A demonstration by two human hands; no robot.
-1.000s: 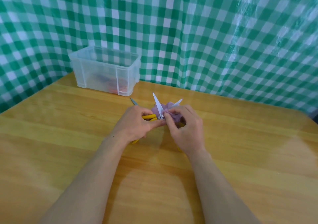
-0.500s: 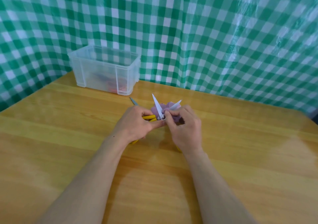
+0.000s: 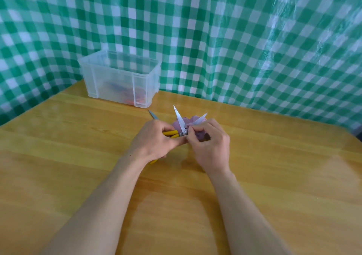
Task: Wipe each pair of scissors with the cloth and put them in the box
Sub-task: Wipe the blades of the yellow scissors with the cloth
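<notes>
My left hand (image 3: 154,140) grips the yellow handles of a pair of scissors (image 3: 179,120) whose two silver blades are spread wide apart, pointing away from me. My right hand (image 3: 210,144) holds a crumpled purple cloth (image 3: 191,120) pressed against the right blade near the pivot. Behind my left hand, the grey blade tip of another pair of scissors (image 3: 152,114) lies on the table, its handles hidden. The clear plastic box (image 3: 119,78) stands at the back left with red and blue items dimly visible inside.
The wooden table (image 3: 274,176) ends at a green-and-white checked plastic curtain (image 3: 235,39) that wraps the back and left side. The box sits close against that curtain.
My hands and the open scissors have stayed almost in place. My right fingers with the cloth have shifted slightly along the right blade near the pivot.
</notes>
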